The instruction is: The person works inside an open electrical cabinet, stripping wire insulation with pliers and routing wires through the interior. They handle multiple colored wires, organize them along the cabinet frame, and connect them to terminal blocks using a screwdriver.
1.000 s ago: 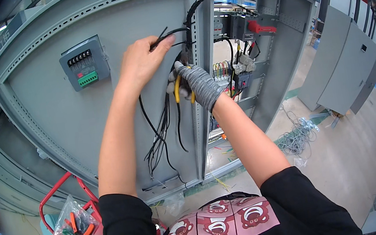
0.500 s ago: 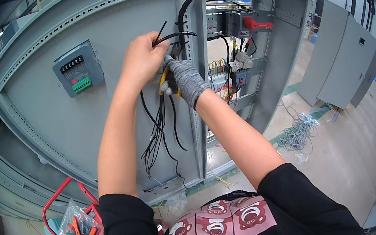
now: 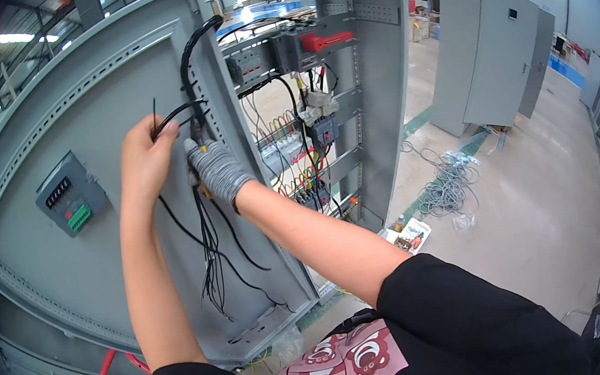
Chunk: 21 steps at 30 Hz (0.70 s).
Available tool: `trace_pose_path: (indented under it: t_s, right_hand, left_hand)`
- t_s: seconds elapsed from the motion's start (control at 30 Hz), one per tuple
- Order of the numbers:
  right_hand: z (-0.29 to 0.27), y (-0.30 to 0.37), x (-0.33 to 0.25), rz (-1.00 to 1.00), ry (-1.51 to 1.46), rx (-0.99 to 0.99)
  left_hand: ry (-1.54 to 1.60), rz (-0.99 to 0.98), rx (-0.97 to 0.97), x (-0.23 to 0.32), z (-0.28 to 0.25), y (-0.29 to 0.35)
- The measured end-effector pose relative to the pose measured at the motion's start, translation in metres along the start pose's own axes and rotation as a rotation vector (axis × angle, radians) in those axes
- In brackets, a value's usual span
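Head view: left grip (image 3: 147, 157) pinches black cable (image 3: 180, 112); right grip (image 3: 218, 170) clasps yellow handles (image 3: 207, 191) beside door edge (image 3: 221, 98); open cabinet (image 3: 381, 82) rightward.

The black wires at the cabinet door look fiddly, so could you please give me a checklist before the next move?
1. Left hand holding black wiring: ok, between thumb and fingers.
2. Right hand gloved: ok.
3. Left hand gloved: not ok, bare.
4. Hanging wires gathered at their lower ends: not ok, splayed.
5. Yellow-handled tool correctly placed: cannot tell, mostly hidden.
6. Power off at red handle: cannot tell.
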State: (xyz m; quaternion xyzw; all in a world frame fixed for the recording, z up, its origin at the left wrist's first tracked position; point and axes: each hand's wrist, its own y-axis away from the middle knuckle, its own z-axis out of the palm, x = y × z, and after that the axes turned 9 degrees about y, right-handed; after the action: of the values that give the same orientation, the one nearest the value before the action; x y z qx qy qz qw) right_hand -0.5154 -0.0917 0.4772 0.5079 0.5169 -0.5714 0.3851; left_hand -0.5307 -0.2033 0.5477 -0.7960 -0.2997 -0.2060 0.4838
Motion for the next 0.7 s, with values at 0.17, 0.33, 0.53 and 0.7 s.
trace_pose_path:
  t_s: [0.17,0.33,0.53,0.7]
  right_hand:
    - [-0.001,-0.017,0.016,-0.034,-0.06,0.076]
    - [-0.002,-0.036,0.038,-0.18,0.0,0.014]
    - [-0.054,0.007,0.048,-0.024,-0.252,-0.33]
    - [-0.124,0.029,0.065,0.059,-0.028,-0.134]
  left_hand:
    - [-0.023,-0.001,0.026,0.005,0.006,-0.007]
    - [-0.113,0.097,0.11,-0.016,0.004,-0.003]
    - [-0.013,-0.085,0.147,0.033,-0.005,0.075]
    - [-0.093,-0.157,-0.14,0.043,0.074,0.19]
